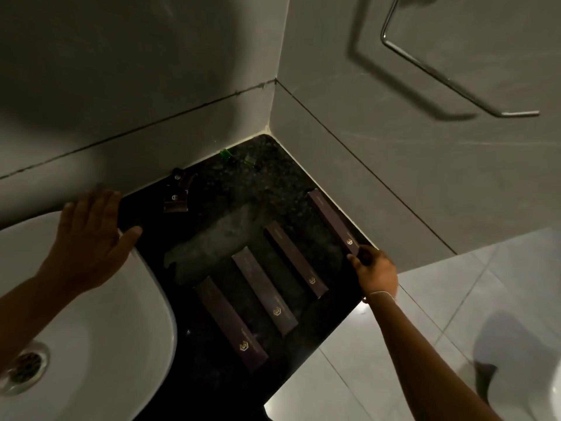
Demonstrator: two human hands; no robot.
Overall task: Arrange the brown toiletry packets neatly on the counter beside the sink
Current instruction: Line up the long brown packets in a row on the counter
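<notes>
Several long brown packets with gold logos lie side by side on the dark speckled counter [243, 196]. The nearest packet [229, 322] sits by the sink, then a second [263, 294] and a third [294, 260]. The fourth packet [332, 221] lies along the right wall; my right hand [375, 270] pinches its near end. My left hand [94, 238] rests flat and spread on the white sink's [127, 323] rim, holding nothing. Two small brown packets [177, 194] stand near the back wall.
Two small green-capped bottles [238, 158] stand in the back corner of the counter. A metal towel ring [455, 71] hangs on the right wall. The sink drain [25, 367] shows at the lower left. Light floor tiles [425, 344] lie past the counter's right edge.
</notes>
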